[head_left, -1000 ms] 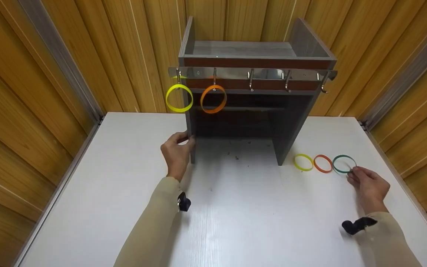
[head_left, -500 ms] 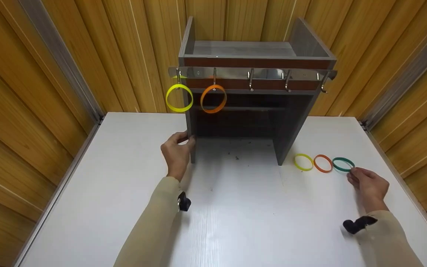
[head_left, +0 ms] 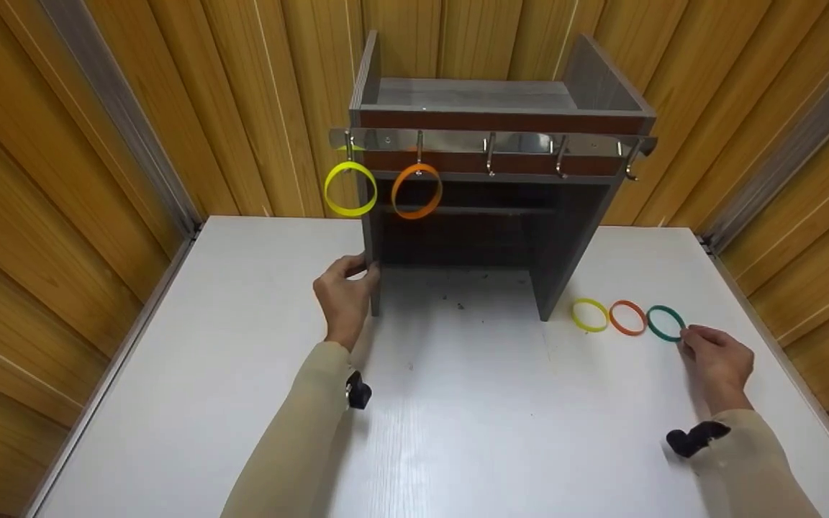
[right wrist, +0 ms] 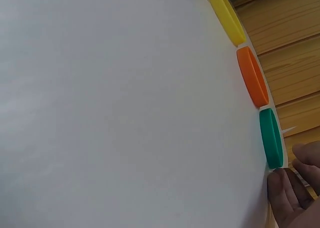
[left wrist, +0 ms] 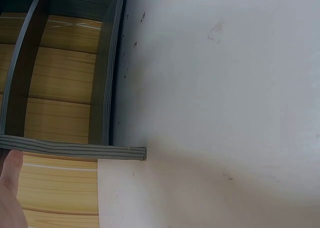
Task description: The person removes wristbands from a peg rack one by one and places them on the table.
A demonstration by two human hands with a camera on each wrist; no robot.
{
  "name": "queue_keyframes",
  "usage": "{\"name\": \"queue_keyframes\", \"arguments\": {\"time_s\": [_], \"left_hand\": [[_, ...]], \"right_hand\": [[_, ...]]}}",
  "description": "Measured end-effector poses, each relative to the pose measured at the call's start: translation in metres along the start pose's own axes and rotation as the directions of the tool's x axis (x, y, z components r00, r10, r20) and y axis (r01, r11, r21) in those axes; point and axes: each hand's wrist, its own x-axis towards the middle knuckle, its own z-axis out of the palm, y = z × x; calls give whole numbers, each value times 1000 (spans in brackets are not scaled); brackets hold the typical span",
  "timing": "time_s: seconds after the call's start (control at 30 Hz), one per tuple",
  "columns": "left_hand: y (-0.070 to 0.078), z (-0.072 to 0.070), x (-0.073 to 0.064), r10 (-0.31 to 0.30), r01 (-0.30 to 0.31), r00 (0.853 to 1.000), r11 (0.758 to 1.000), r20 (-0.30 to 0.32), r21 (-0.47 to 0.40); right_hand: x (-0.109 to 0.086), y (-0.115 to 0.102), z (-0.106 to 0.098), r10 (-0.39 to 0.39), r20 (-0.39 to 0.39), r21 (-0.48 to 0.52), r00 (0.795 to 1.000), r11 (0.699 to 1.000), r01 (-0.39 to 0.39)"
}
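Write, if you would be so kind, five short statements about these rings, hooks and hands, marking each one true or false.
1. The left hand grips the grey stand. True.
2. The metal strip bears five hooks. True.
3. Three hooks are occupied. False: two are, by the hanging yellow ring and the hanging orange ring.
4. The green ring is the one nearest the right hand. True.
5. The green ring is in the middle of its row. False: the tabletop orange ring is.
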Motion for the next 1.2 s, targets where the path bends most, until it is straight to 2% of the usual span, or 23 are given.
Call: {"name": "queue_keyframes", "arguments": {"time_s": [0.1, 0.27, 0.57, 0.7, 0.9, 1.2], "left_hand": [[0, 0, 0, -5, 5, 1000, 1000, 0, 7], [-1, 0, 0, -8, 8, 1000, 1000, -3, 4], [1, -1, -1, -34, 34, 999, 999, 7, 13], [0, 0, -1, -30, 30, 1000, 999, 3, 18], [1, 0, 0, -28, 27, 1000, 999, 2, 22], [1, 0, 0, -17, 17, 1000, 1000, 0, 23]], "right_hand": [[-2, -2, 1, -5, -6, -4, 1000, 1000, 5], [-6, -10, 4, -31, 16, 90, 999, 995, 30], [-21, -34, 18, -174, 28, 127, 984, 977, 169], [-32, -49, 27, -199, 52, 180, 979, 966, 187], [-50, -66, 39, -258, 85, 230, 962, 945, 233], [-73, -82, 55, -362, 117, 190, 925, 922, 337]]}}
